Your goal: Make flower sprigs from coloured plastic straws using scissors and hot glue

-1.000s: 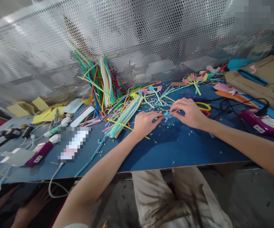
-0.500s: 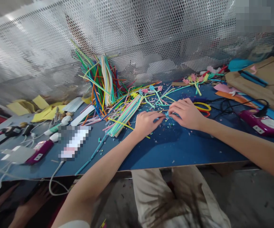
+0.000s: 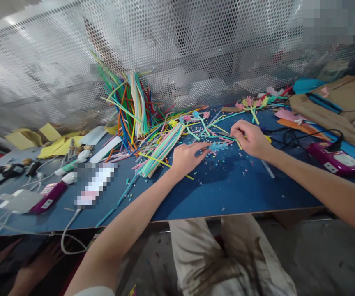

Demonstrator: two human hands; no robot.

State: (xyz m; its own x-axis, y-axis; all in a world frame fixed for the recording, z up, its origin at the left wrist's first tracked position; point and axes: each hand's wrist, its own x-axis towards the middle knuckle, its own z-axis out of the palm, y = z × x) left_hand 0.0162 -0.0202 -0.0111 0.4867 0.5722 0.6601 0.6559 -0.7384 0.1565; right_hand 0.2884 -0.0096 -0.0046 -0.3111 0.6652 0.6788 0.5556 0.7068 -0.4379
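My left hand (image 3: 188, 159) is closed in a pinch on a light-blue pipe-cleaner flower (image 3: 218, 146), its fringed petals pointing right, just above the blue table. To the right of it, my right hand (image 3: 251, 139) has its fingers curled round a pair of scissors. A yellow part of the scissors' handle (image 3: 268, 139) shows behind the hand; most of the rest is hidden by it. Small cut bits of pipe cleaner lie under both hands. A bundle of pastel pipe cleaners (image 3: 162, 152) lies left of my left hand.
Many coloured pipe cleaners (image 3: 128, 107) stand against the perforated metal screen (image 3: 177, 49). Finished-looking flowers (image 3: 251, 103) lie at the back. Purple power strips (image 3: 334, 158), cables, brown paper (image 3: 346, 98) and a phone (image 3: 95, 185) are around. Another person's hands show at lower left.
My right hand has left the blue flower and moved right and up onto the scissors, whose yellow and red loops were visible before. My left hand keeps the flower, now more exposed.
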